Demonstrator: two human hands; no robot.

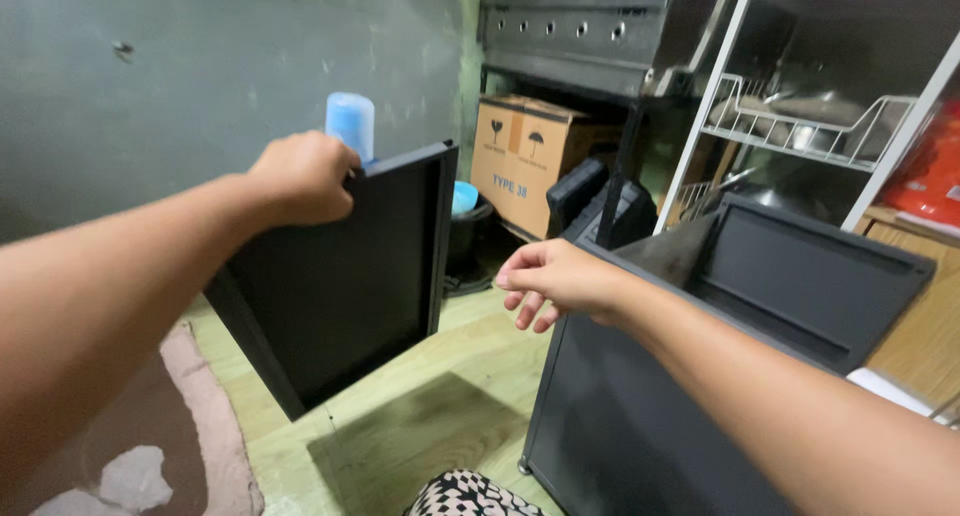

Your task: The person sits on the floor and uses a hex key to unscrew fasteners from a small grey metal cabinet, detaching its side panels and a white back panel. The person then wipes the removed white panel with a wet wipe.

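Two hands are ours here, and only one carries anything. Nearest to us, at the bottom edge of the view, sits a black-and-white patterned cushion (462,496) on the pale green plank floor (440,396), with a worn pinkish mat (205,446) over the floor's left side.

Our left hand (300,176) is clenched around the top edge of a flat black panel (340,276), fingers wrapped over it and knuckles toward us. The panel hangs below that hand, clear of the floor. Its long axis runs from the gripped top edge down and to the left, so it is tilted, with its lower corner pointing at the floor beside the mat and its broad face turned toward us.

Our right hand (550,276) holds nothing. Its fingers are loosely spread and curled downward, and it hovers over the near top corner of a dark metal cabinet (640,416) standing at the right on the floor; we cannot tell whether it touches. The panel lies just to the left of this hand, apart from it.

Farther back, a blue cylinder (350,124) shows behind the left hand. Beyond stand a cardboard box (520,161), a white wire rack (800,126) and a grey wall (200,66).
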